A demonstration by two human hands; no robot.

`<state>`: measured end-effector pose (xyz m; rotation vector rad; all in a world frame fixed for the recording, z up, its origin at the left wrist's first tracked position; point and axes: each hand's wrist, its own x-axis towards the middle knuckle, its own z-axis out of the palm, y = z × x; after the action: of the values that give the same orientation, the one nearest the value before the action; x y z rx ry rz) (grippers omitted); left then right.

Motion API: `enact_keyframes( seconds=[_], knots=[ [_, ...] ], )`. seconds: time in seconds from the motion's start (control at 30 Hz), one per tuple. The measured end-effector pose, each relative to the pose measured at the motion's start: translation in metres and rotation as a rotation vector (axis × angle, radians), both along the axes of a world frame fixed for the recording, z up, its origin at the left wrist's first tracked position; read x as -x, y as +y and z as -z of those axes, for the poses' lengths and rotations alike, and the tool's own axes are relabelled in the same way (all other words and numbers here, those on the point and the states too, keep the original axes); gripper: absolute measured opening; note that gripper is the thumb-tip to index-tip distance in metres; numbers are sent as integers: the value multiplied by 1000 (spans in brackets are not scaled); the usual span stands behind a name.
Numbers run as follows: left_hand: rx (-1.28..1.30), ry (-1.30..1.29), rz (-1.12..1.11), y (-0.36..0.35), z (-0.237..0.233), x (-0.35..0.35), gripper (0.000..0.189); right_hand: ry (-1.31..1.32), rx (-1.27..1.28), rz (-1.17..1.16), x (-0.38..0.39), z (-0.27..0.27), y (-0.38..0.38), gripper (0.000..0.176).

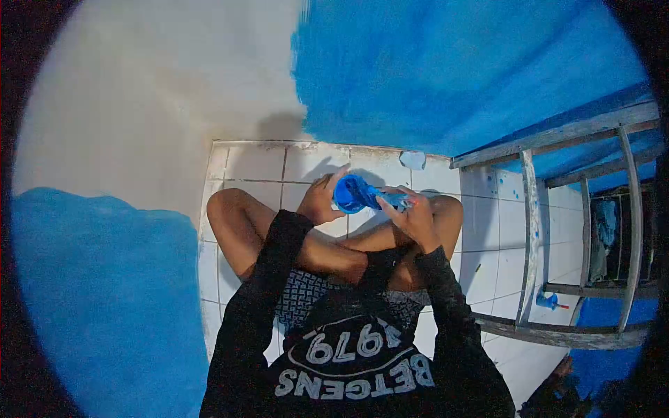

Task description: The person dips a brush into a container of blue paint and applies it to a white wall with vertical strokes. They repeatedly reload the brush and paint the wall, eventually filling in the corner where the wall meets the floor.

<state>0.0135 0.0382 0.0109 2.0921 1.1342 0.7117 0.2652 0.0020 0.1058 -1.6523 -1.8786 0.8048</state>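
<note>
My left hand [320, 198] is wrapped round the side of a blue paint cup [341, 185], its mouth facing up toward me and its inside coated in blue paint. My right hand [417, 217] grips a crumpled, paint-smeared piece of blue plastic that looks like a small bag [394, 200]. The bag's left end reaches over the cup's right rim and overlaps the opening. Both hands are above my crossed legs, close in front of the tiled floor [254, 164].
A paint-spattered wooden ladder [527, 237] stands at the right. Behind it on the floor is another blue cup with a brush [550, 301]. A white scrap [412, 160] lies by the wall's foot. Blue paint [397, 70] partly covers the pale wall [160, 83].
</note>
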Motion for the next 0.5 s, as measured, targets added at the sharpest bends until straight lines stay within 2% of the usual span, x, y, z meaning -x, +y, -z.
enact_keyframes(
  seconds=[0.13, 0.3, 0.5],
  knots=[
    [40, 49, -34, -2, -7, -3, 116, 19, -53, -6, 2, -1, -1, 27],
    [46, 75, -1, 0, 3, -1, 112, 183, -144, -2, 4, 19, 3, 22],
    [-24, 39, 47, 0, 0, -3, 110, 216, -151, -36, 6, 18, -3, 25]
  ],
)
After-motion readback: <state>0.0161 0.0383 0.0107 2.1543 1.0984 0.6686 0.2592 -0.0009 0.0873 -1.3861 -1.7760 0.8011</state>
